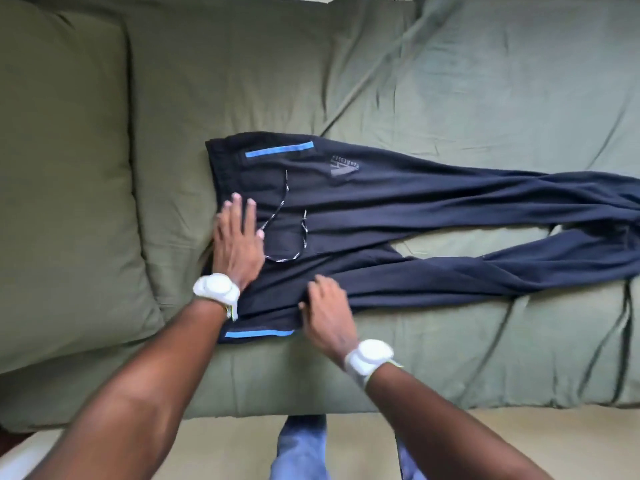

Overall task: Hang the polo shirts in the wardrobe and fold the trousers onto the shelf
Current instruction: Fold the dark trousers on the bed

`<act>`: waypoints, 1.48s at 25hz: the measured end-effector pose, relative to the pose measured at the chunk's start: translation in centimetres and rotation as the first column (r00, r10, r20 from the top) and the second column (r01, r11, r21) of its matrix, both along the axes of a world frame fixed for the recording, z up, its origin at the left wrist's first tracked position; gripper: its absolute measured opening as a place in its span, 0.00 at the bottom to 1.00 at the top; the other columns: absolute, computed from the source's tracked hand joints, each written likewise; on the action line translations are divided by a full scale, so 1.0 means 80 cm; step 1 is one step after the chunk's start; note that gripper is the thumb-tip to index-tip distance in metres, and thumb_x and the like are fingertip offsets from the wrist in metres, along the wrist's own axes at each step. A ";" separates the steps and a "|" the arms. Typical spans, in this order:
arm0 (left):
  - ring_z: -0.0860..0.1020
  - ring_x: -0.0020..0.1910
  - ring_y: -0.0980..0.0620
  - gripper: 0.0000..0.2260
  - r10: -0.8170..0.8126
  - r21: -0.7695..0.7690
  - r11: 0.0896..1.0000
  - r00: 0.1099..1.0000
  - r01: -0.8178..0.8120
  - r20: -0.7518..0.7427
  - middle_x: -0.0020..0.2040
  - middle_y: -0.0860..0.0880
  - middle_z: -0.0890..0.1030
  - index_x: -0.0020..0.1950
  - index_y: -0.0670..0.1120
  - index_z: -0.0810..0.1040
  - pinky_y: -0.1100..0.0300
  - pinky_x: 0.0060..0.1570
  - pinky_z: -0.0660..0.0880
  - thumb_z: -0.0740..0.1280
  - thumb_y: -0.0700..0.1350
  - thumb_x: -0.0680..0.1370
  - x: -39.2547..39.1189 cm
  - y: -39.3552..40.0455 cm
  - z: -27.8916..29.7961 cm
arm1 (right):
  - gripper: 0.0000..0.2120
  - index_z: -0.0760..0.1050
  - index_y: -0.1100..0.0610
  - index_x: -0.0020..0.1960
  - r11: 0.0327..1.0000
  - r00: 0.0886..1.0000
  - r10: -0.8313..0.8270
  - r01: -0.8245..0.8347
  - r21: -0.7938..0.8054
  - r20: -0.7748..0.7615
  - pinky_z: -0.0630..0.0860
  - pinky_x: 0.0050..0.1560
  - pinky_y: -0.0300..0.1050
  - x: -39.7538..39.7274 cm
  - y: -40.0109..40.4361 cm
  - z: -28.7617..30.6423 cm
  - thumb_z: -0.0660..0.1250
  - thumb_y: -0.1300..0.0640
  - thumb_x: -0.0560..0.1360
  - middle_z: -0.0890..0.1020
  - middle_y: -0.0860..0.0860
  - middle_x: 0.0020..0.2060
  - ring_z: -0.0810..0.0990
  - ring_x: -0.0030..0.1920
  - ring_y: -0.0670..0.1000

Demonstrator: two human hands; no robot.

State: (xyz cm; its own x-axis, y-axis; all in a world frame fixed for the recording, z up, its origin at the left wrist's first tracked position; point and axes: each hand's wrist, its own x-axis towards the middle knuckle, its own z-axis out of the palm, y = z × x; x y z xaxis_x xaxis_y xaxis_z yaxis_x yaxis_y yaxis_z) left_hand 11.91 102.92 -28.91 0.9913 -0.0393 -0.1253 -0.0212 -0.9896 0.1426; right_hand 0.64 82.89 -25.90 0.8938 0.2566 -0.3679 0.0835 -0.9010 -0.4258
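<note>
The trousers [398,216] are lying flat across the bed [450,348], waistband toward the pillow [62,174]. The left hand [239,244] is pressing flat on the waist, fingers straight, gripping nothing. The right hand [329,313] is resting on the near leg, fingers loosely bent; can't tell if it's pinching cloth. I'd be smoothing first, then folding leg over leg. The drawstring [287,233] is sprawling loose and the bedsheet's wrinkly.

on my screen the trousers [398,209] are dark navy, with a bright blue stripe [279,149] at each pocket and a grey logo [344,167] print. the drawstring [294,220] is speckled black and white. the bed sheet [485,81] and pillow [62,168] are olive green. i see white bands [216,289] on both wrists, and blue jeans [301,448] below.
</note>
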 end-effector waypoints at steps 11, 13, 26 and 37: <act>0.60 0.75 0.37 0.33 -0.017 0.061 0.998 0.982 0.029 -0.187 0.77 0.37 0.60 0.76 0.40 0.62 0.41 0.71 0.60 0.65 0.38 0.70 -0.078 -0.324 0.004 | 0.25 0.65 0.52 0.74 0.964 0.996 -0.005 0.030 -0.266 0.094 0.64 0.64 0.55 -0.047 -0.388 -0.035 0.54 0.46 0.80 0.67 0.50 0.74 0.67 0.70 0.56; 0.60 0.75 0.38 0.34 -0.052 -0.001 0.999 0.965 0.054 -0.257 0.77 0.38 0.61 0.76 0.40 0.63 0.41 0.72 0.60 0.65 0.36 0.69 -0.102 -0.406 -0.005 | 0.24 0.68 0.52 0.72 0.963 0.982 -0.123 0.153 -0.222 0.144 0.68 0.63 0.55 -0.044 -0.440 -0.033 0.55 0.45 0.79 0.69 0.52 0.73 0.68 0.68 0.56; 0.74 0.51 0.42 0.14 -0.361 -0.090 0.926 0.930 0.366 0.068 0.50 0.45 0.77 0.49 0.45 0.79 0.49 0.57 0.65 0.73 0.38 0.65 -0.137 -0.676 0.002 | 0.18 0.74 0.61 0.58 0.385 0.385 -0.921 0.923 -0.015 0.063 0.67 0.60 0.53 0.027 -0.800 -0.019 0.65 0.48 0.76 0.75 0.60 0.58 0.73 0.60 0.62; 0.70 0.53 0.42 0.09 0.020 -0.099 0.995 0.993 -0.032 -0.119 0.51 0.46 0.73 0.50 0.47 0.77 0.47 0.56 0.63 0.65 0.49 0.74 -0.127 -0.615 0.008 | 0.08 0.67 0.57 0.46 0.074 0.112 -0.961 0.985 0.154 -0.253 0.75 0.29 0.46 0.051 -0.836 -0.032 0.63 0.54 0.72 0.80 0.59 0.41 0.81 0.29 0.54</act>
State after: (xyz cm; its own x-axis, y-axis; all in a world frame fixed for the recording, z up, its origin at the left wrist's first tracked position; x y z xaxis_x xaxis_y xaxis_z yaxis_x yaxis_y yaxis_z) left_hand 1.78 53.75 -28.29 0.9708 -0.0318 -0.2376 0.0273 -0.9700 0.2415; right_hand 4.69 16.03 -28.43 0.4004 -0.7419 -0.5378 -0.8235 -0.0339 -0.5663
